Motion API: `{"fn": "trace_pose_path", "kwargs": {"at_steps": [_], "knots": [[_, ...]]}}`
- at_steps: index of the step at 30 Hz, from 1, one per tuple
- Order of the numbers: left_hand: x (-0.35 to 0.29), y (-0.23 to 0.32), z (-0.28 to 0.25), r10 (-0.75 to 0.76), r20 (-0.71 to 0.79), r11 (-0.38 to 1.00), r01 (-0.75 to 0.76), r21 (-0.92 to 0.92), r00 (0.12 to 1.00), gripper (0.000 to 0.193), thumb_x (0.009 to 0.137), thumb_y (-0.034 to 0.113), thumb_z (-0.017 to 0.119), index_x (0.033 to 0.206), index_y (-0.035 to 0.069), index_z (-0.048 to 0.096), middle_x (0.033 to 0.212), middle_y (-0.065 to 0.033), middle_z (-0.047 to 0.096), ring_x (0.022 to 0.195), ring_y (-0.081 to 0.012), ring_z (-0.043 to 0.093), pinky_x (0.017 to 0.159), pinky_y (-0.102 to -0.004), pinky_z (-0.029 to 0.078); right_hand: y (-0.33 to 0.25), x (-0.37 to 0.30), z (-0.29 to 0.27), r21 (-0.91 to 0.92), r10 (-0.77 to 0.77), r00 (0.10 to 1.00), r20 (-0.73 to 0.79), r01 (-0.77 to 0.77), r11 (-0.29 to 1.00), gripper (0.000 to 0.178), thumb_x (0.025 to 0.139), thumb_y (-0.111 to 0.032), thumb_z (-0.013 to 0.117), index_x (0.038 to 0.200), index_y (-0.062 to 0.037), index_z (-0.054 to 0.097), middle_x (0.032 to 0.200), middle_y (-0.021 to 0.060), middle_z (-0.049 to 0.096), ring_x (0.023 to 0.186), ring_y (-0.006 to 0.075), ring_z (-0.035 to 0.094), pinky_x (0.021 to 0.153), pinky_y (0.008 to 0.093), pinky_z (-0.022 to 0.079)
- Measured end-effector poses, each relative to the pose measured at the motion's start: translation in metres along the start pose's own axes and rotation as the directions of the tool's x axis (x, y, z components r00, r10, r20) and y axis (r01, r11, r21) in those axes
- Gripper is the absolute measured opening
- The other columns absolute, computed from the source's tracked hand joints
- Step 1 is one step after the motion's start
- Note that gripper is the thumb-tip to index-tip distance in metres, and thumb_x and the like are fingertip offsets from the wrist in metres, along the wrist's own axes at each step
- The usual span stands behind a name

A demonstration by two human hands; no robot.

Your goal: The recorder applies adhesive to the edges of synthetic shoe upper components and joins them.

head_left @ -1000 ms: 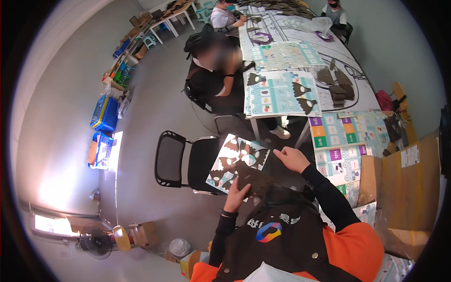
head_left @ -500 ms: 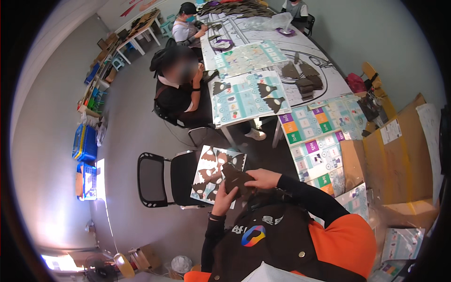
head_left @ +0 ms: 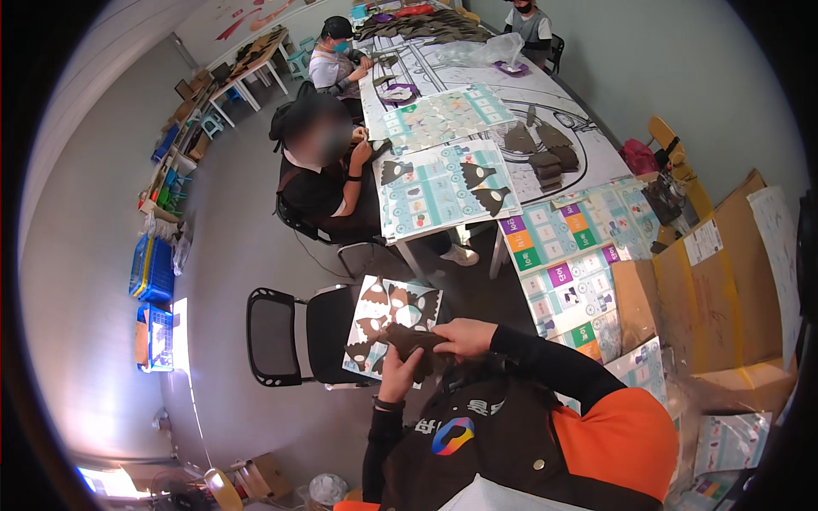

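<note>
In front of my body I hold a dark brown piece of fabric (head_left: 412, 341) with both hands. My left hand (head_left: 399, 373) grips its lower left part, with the thumb pointing up along it. From the right, my right hand (head_left: 463, 337) pinches its edge between thumb and fingers. Just beyond the piece, several dark brown cut-outs (head_left: 420, 302) with scalloped edges and white oval patches lie on a white sheet (head_left: 368, 294). My hands and the held fabric hide the sheet's near right part.
A black chair (head_left: 328, 332) stands beside the sheet. Ahead, a long table (head_left: 558, 95) carries printed sheets, more brown pieces and a plastic bag. Three people sit around it, the nearest person (head_left: 319, 183) on its left side. At right, a cardboard box (head_left: 724, 289) stands near printed sheets.
The brown fabric has turned and bunched between my hands, its upper tip now lower. Both hands have shifted slightly left and stay on it. The whole view has shifted a little.
</note>
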State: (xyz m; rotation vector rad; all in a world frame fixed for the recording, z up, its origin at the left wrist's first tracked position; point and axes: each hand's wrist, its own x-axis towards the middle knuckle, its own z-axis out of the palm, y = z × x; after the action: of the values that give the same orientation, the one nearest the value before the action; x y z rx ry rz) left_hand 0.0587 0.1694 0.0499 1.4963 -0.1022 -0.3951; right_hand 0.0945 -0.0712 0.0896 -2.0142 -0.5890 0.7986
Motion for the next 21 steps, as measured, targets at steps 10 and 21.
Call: {"fn": "trace_pose_path", "kwargs": {"at_steps": [10,21], "knots": [[-0.016,0.016,-0.027,-0.007,-0.186,1.000,0.002,-0.027,0.982,0.040,0.095,0.009,0.068,0.131,-0.001,0.053,0.120,-0.0085,0.065,0.106,-0.0152,0.062,0.092,-0.0295,0.050,0.126,-0.058,-0.164,0.347,0.492,0.003,-0.870,-0.705,0.618,0.125,0.064,-0.062,0.086,0.143,0.0134,0.025,0.142,0.0398,0.036,0.109,0.0459,0.064,0.089,0.0467,0.055],[-0.024,0.035,-0.026,-0.067,-0.230,0.997,0.073,0.015,0.971,0.038,0.098,0.011,0.064,0.132,-0.001,0.052,0.124,-0.0090,0.063,0.113,-0.0180,0.060,0.099,-0.0316,0.047,0.123,-0.006,-0.213,0.309,0.378,-0.014,-0.926,-0.601,0.737,0.105,0.062,-0.051,0.090,0.131,0.0105,0.040,0.139,0.0397,0.039,0.110,0.0408,0.065,0.086,0.0417,0.058]]}}
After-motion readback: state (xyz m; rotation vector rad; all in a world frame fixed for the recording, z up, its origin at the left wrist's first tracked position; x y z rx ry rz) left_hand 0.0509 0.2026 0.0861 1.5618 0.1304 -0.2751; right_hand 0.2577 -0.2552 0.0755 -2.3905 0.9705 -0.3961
